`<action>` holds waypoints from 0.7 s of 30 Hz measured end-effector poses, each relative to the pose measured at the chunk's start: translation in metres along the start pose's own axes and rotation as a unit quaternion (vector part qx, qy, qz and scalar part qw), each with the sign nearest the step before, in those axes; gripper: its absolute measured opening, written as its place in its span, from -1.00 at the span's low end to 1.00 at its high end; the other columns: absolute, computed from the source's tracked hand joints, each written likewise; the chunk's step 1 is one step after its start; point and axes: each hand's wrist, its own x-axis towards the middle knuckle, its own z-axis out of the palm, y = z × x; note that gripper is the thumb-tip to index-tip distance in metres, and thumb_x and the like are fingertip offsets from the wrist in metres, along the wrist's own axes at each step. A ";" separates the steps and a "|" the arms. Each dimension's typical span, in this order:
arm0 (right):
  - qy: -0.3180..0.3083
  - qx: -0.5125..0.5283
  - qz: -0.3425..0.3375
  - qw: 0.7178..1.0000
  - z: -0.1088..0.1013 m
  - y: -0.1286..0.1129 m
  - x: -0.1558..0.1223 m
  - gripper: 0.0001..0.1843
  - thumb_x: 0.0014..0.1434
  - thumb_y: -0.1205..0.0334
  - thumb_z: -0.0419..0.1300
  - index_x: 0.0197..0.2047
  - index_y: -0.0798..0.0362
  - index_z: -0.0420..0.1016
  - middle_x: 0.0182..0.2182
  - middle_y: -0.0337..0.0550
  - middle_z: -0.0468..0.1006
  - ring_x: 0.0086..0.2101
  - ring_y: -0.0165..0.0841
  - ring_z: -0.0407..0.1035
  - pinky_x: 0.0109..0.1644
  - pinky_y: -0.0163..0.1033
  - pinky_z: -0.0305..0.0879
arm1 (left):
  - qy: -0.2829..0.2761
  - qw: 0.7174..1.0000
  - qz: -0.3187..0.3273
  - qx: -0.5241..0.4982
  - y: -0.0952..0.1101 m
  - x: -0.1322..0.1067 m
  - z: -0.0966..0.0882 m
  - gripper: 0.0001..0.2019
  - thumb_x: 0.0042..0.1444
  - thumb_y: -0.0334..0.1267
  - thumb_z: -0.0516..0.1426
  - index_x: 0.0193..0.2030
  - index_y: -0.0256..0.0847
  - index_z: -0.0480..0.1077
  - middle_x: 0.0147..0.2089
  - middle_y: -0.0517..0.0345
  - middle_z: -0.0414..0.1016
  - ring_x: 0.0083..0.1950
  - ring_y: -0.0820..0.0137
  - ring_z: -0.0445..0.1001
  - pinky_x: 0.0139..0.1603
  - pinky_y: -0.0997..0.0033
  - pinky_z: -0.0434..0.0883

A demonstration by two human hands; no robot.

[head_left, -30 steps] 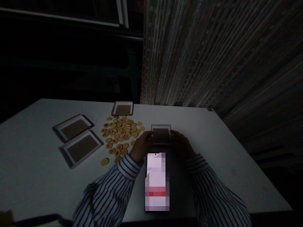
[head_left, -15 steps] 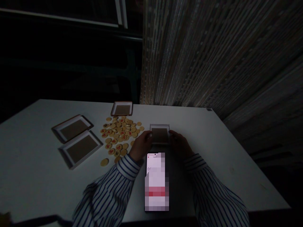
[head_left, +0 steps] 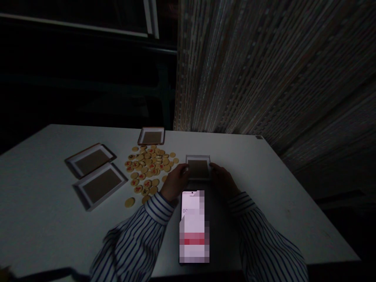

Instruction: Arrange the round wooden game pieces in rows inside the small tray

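Note:
A small shallow box [head_left: 198, 168] with pale walls and a brown bottom sits on the table between my hands. At its left edge, my left hand [head_left: 177, 179] grips the wall with thumb and fingers. My right hand [head_left: 225, 179] has its fingers closed on the opposite edge. Round wooden Chinese chess pieces [head_left: 149, 166] lie in a loose heap just left of my left hand, some showing red or black characters. A lit phone [head_left: 193, 223], partly blurred out, lies between my forearms, nearer to me than the box.
Two box halves [head_left: 100, 185] lie side by side at the left of the white table [head_left: 47, 211]. Another box part [head_left: 151, 136] stands at the far edge, behind the pieces. A string curtain [head_left: 223, 70] hangs beyond the table at the right. The room is dim.

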 end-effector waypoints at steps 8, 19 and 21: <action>-0.013 -0.011 0.000 1.000 0.000 -0.002 0.000 -0.58 0.19 0.32 -0.07 0.09 0.18 0.34 -0.10 0.07 0.52 -0.12 -0.23 0.40 -0.03 -0.10 0.32 | -0.004 1.000 0.001 -0.007 -0.004 0.002 0.002 -0.68 0.13 -0.24 0.00 -0.01 -0.29 0.34 -0.08 -0.04 0.48 -0.07 0.30 0.43 -0.03 0.26 0.34; 0.009 0.020 -0.022 1.000 0.002 0.002 -0.001 -0.58 0.16 0.31 -0.06 0.06 0.15 0.36 -0.05 0.06 0.49 -0.08 -0.22 0.38 0.02 -0.05 0.31 | -0.003 1.000 0.001 -0.012 0.000 0.001 0.000 -0.69 0.13 -0.23 0.00 -0.03 -0.28 0.36 -0.11 -0.03 0.49 -0.10 0.30 0.44 -0.06 0.27 0.36; 0.024 0.037 -0.022 0.999 0.002 0.003 -0.001 -0.59 0.16 0.28 -0.06 0.05 0.16 0.37 -0.05 0.07 0.49 -0.07 -0.22 0.38 0.02 -0.06 0.32 | 0.000 1.000 0.008 -0.019 -0.002 0.001 0.000 -0.69 0.13 -0.21 0.00 -0.04 -0.28 0.37 -0.10 -0.03 0.49 -0.09 0.29 0.44 -0.05 0.27 0.36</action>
